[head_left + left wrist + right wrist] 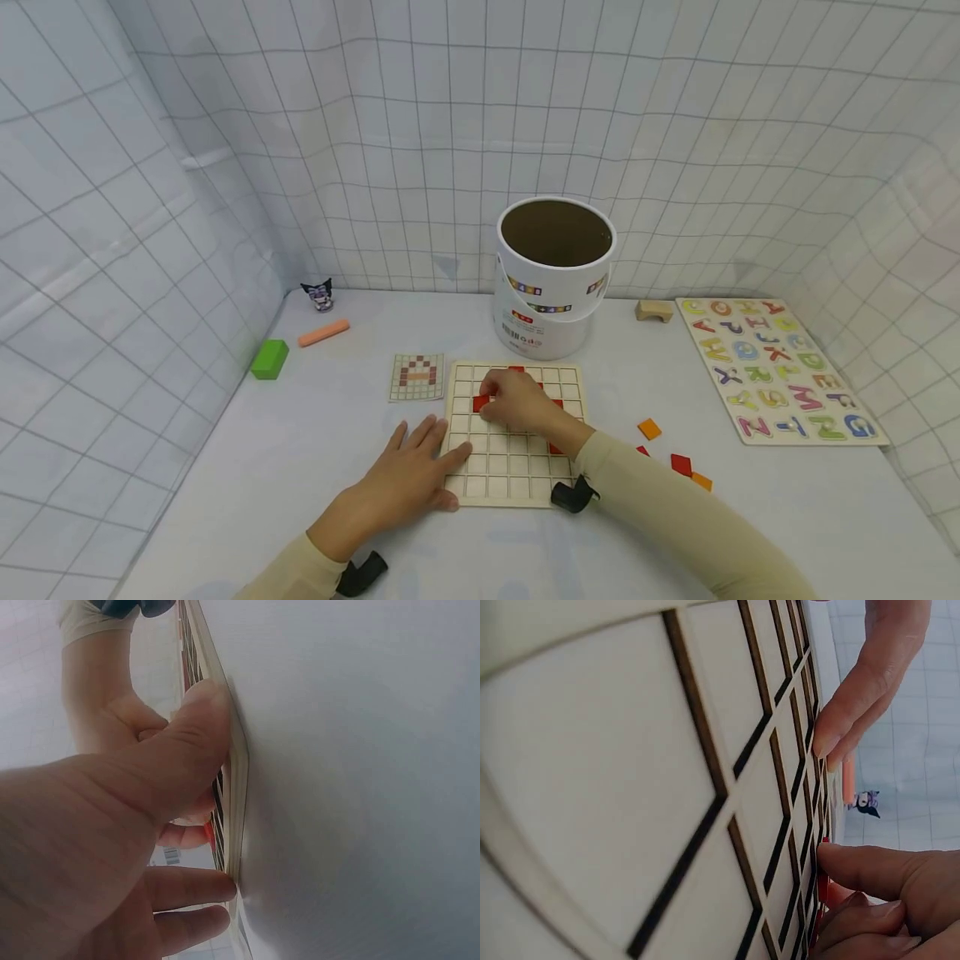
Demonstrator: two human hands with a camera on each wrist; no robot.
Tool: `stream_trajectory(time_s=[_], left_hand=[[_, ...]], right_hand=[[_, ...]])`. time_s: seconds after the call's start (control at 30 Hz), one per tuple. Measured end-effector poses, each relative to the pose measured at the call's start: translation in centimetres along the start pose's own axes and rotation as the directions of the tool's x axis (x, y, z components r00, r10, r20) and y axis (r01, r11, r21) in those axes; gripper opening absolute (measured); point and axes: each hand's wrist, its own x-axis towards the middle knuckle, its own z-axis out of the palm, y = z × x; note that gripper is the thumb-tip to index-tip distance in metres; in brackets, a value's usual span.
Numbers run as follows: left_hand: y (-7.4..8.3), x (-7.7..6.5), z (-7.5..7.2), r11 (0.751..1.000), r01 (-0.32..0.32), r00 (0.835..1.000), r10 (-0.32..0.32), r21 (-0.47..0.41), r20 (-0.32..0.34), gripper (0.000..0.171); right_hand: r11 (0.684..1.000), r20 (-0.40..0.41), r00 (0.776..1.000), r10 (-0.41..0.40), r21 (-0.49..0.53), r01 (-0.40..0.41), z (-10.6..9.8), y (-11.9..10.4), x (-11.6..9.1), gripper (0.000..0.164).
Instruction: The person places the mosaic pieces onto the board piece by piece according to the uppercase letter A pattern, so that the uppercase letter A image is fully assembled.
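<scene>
A square wooden grid board [497, 492] lies on the table, with several red tiles set in its cells. My right hand [517, 402] is over the upper left part of it, thumb and curled fingers at a red tile [481, 404] in a cell. In the right wrist view that red tile [823, 881] shows between the thumb [870, 870] and the fingers. My left hand [408, 467] rests at the board's left edge with fingers spread, its thumb over the rim. Just left of the board lies a pattern card [417, 377] with a coloured grid.
Behind the board stands a white bucket [551, 325]. Loose orange [649, 429] and red tiles [681, 464] lie to the right, near my right forearm. An alphabet board [780, 375] and a wooden block [654, 311] are farther right. A green block [270, 359], orange stick [323, 333] and small figure [319, 295] sit left.
</scene>
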Motion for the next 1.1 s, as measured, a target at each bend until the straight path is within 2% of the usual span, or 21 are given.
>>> stream_trajectory(time_s=[0.2, 0.33, 0.5, 0.73, 0.9, 1.03, 1.1], left_hand=[[0.1, 0.0, 0.0, 1.0, -0.007, 1.0, 0.007, 0.005, -0.007, 0.071], [0.2, 0.0, -0.1, 1.0, -0.007, 1.0, 0.007, 0.005, -0.001, 0.072], [0.4, -0.1, -0.3, 1.0, 0.006, 1.0, -0.006, -0.006, 0.007, 0.072], [0.4, -0.1, 0.0, 0.999, 0.021, 1.0, -0.02, -0.026, 0.024, 0.072], [0.4, 0.1, -0.1, 1.0, 0.005, 1.0, -0.005, -0.02, 0.012, 0.072], [0.5, 0.0, -0.3, 1.0, 0.003, 1.0, -0.003, -0.023, 0.01, 0.072], [0.4, -0.1, -0.4, 1.0, 0.02, 1.0, -0.019, -0.023, 0.013, 0.072]], right_hand=[[1.0, -0.007, 1.0, -0.014, -0.007, 0.014, -0.3, 0.1, -0.6, 0.019], [0.995, -0.002, 1.0, 0.015, 0.095, -0.015, -2.1, 1.4, -2.9, 0.028], [0.976, 0.022, 0.999, 0.041, 0.214, -0.045, -6.2, 4.7, -7.7, 0.041], [0.938, -0.03, 0.983, 0.181, 0.307, -0.163, -11.1, 10.6, -14.6, 0.048], [0.923, -0.039, 0.966, 0.257, 0.307, -0.233, -12.3, 14.1, -17.5, 0.051], [0.906, -0.019, 0.953, 0.303, 0.315, -0.282, -12.3, 15.7, -18.5, 0.051], [0.91, -0.006, 0.957, 0.29, 0.31, -0.274, -11.9, 16.2, -18.7, 0.052]])
